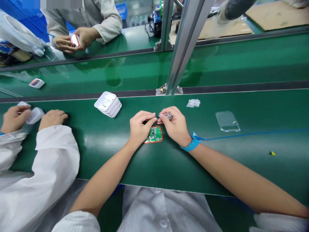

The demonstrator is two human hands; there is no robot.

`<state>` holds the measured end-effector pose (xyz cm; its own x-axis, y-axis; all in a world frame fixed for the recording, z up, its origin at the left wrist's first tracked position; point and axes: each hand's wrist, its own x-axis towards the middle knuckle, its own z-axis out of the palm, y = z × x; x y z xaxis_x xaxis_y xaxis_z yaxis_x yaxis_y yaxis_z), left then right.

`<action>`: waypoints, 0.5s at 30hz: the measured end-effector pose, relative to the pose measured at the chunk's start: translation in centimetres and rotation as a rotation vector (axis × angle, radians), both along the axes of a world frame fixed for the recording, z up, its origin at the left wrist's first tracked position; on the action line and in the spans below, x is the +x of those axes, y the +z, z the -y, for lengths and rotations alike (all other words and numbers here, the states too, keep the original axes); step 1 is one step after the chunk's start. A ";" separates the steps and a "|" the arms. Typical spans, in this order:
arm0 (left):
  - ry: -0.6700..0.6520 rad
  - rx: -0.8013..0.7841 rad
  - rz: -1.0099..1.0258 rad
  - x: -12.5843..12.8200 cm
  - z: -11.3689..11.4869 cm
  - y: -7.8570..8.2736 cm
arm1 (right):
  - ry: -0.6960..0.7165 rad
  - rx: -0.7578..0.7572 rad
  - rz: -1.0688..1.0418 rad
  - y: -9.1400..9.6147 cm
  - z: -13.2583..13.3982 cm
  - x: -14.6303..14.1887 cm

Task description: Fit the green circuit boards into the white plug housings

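Note:
My left hand (pixel 139 126) and my right hand (pixel 175 125) meet fingertip to fingertip just above a small green circuit board in an orange frame (pixel 154 135), which lies flat on the green bench mat (pixel 169 161). The right hand's fingers are closed on a small grey part (pixel 168 116). My left hand pinches at the same spot; what it holds is too small to make out. A blue wrist strap (pixel 191 144) sits on my right wrist, its cord running off to the right.
A stack of white plastic shells (pixel 108 104) stands up-left of my hands. A pile of tiny white parts (pixel 193 103) and a clear plastic bag (pixel 227 121) lie to the right. One co-worker's hands (pixel 51 118) hold a white shell at left; another person (pixel 79 37) works across the belt.

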<state>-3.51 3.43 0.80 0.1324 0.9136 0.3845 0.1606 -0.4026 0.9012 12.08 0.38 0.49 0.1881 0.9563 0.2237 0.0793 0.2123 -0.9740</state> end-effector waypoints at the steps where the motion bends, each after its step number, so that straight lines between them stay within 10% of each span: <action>1: -0.014 0.052 -0.059 0.0 0.1 0.1 | -0.002 0.008 0.025 0.1 0.0 0.0; 15: 0.043 -0.052 -0.144 0.5 1.5 0.2 | 0.060 -0.028 0.047 0.6 0.1 0.1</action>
<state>-3.03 1.94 1.02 0.1428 0.9378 0.3163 0.3055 -0.3458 0.8872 12.23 0.26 1.07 0.1205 0.9715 0.2041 0.1134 0.1908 -0.9751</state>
